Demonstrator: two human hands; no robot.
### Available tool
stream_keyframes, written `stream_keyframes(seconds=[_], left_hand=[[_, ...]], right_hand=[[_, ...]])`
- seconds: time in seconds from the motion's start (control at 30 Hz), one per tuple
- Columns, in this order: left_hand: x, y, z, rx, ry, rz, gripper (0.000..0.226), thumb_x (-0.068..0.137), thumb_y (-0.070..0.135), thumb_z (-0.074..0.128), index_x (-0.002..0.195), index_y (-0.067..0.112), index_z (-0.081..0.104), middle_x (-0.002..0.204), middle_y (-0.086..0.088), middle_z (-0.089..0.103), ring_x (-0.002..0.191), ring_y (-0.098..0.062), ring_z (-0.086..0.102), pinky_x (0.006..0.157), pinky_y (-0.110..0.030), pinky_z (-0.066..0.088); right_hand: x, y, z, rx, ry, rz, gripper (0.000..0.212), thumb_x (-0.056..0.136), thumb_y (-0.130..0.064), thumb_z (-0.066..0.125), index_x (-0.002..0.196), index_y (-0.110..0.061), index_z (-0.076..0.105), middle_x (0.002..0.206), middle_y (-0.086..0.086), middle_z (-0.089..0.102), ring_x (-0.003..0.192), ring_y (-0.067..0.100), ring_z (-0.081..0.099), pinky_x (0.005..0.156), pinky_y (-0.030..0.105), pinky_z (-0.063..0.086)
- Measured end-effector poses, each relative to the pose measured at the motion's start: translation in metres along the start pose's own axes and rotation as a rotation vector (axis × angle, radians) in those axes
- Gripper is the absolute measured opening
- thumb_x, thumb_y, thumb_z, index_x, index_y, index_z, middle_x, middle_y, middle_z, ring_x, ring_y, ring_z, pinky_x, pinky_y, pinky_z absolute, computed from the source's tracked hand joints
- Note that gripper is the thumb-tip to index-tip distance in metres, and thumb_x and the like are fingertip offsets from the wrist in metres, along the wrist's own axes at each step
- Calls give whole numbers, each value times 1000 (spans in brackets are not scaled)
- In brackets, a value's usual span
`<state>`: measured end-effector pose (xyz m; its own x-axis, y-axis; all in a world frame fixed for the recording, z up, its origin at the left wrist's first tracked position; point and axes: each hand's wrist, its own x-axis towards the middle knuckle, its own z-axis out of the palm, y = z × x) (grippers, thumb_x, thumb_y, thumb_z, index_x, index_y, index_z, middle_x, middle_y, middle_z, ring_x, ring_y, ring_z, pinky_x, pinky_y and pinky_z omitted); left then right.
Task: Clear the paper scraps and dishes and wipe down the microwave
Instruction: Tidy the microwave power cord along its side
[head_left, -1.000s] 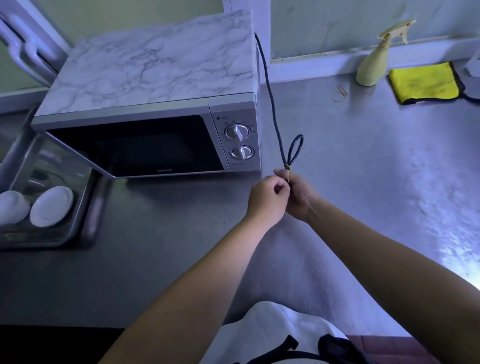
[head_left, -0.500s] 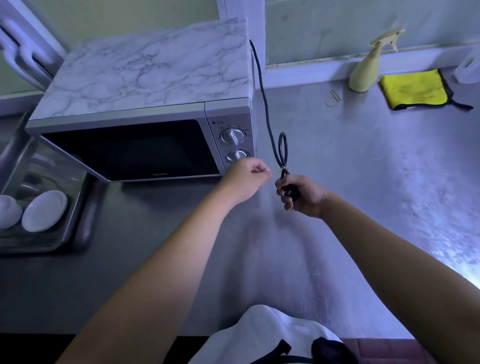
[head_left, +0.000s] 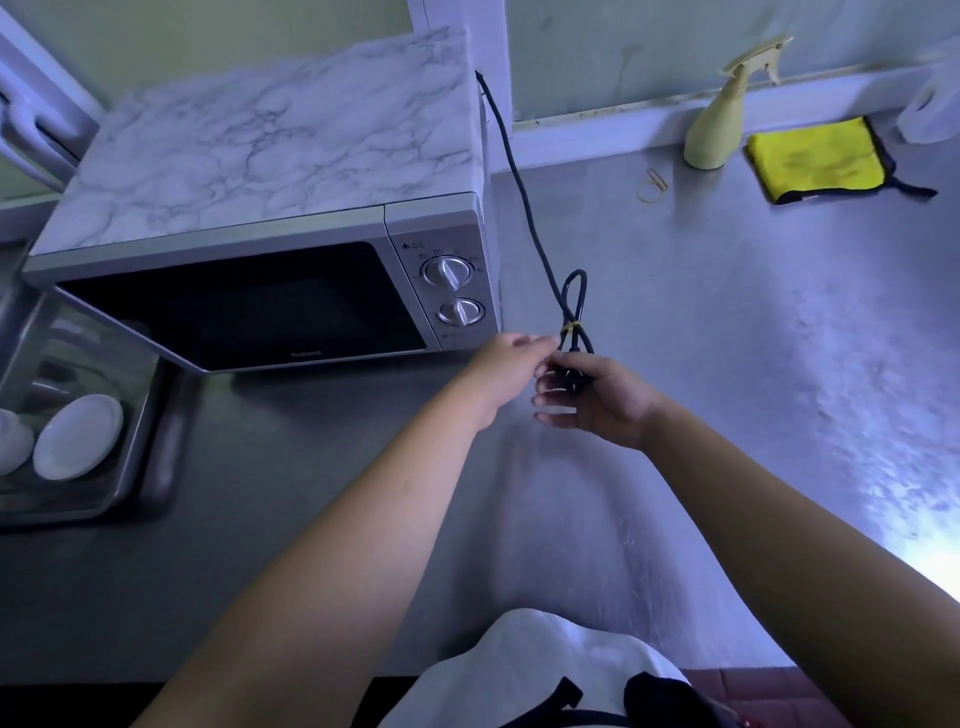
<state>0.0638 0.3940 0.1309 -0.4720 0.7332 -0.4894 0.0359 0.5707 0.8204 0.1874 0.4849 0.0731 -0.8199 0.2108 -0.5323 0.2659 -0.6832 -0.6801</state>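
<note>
Fingertips (head_left: 545, 343) of the left hand (head_left: 506, 364) are back at the power cord (head_left: 524, 208), nearly straight and touching it just below the yellow band (head_left: 570, 327) that ties its loop; half a second ago this hand was curled and drawn away toward the microwave's dials. The right hand (head_left: 602, 405) grips the cord's dark plug end as before, though its lower fingers have loosened and spread. The microwave (head_left: 260, 171) sits at the back left of the steel counter (head_left: 727, 364), door closed, the cord trailing from its rear right corner. White dishes (head_left: 78, 436) lie in a metal tray (head_left: 130, 467) at the counter's left edge. A spray bottle (head_left: 714, 130), a yellow cloth (head_left: 815, 161) and loose rubber bands (head_left: 652, 184) keep to the back edge, well apart from both hands, with broad steel between them and the near edge.
</note>
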Motion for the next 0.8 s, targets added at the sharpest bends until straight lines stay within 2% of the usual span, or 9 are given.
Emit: stream_keyframes(seconds=[0.13,0.23,0.27,0.37,0.43,0.53,0.63,0.7,0.8], left_hand=[[5,10,4,-305,-97,-100,30,101,31,52,88,5,58,40,5,44,33,-13,42,43,-21,31],[11,16,4,-418,-65,-161,37,100,24,54,68,9,65,49,-5,47,30,-16,34,34,-15,24],[13,17,4,-432,-23,-164,30,99,19,56,73,9,68,55,-6,52,36,-17,38,36,-16,27],[18,18,4,-394,110,-123,16,96,5,57,107,6,70,84,-8,69,60,-14,59,51,-18,45],[18,13,3,-357,174,-92,17,95,4,59,106,12,69,94,-9,70,72,-14,63,61,-14,47],[17,4,-2,-418,180,-111,16,95,5,61,105,14,70,91,-7,71,72,-14,64,68,-21,52],[16,-4,-11,-442,144,-166,15,96,13,62,100,25,68,88,-1,72,73,-14,65,80,-33,53],[13,-14,-19,-400,137,-186,24,98,17,59,118,26,64,104,-2,70,91,-17,66,91,-41,54],[6,-41,-36,-284,220,-169,36,95,20,62,131,24,61,121,-1,62,107,-17,61,100,-38,51]], right_hand=[[0,-4,-1,-92,-111,36,34,92,-50,55,97,-23,75,106,4,70,109,22,66,100,47,47],[0,-7,-3,-92,-159,66,43,94,-54,53,104,-18,73,110,6,68,113,23,64,103,47,46],[-1,-7,-1,-102,-123,72,40,95,-52,54,103,-17,73,108,5,68,110,23,66,101,46,48],[3,2,7,-160,242,-57,20,94,-36,65,97,-18,71,99,5,71,94,24,69,88,41,54],[5,7,12,-198,462,-240,12,91,-28,71,92,-16,68,87,3,72,85,21,68,81,37,53],[11,4,22,-254,461,-323,9,94,-24,68,91,-15,70,77,0,72,75,16,67,77,33,54],[23,-6,24,-294,447,-308,7,97,-17,64,97,-11,68,75,8,68,68,24,62,72,36,53],[34,-13,20,-348,427,-247,12,96,-13,64,106,-5,65,74,12,66,66,27,61,72,40,54],[55,-26,9,-424,461,-123,17,95,-11,65,109,-3,60,74,15,65,66,27,62,74,42,57]])
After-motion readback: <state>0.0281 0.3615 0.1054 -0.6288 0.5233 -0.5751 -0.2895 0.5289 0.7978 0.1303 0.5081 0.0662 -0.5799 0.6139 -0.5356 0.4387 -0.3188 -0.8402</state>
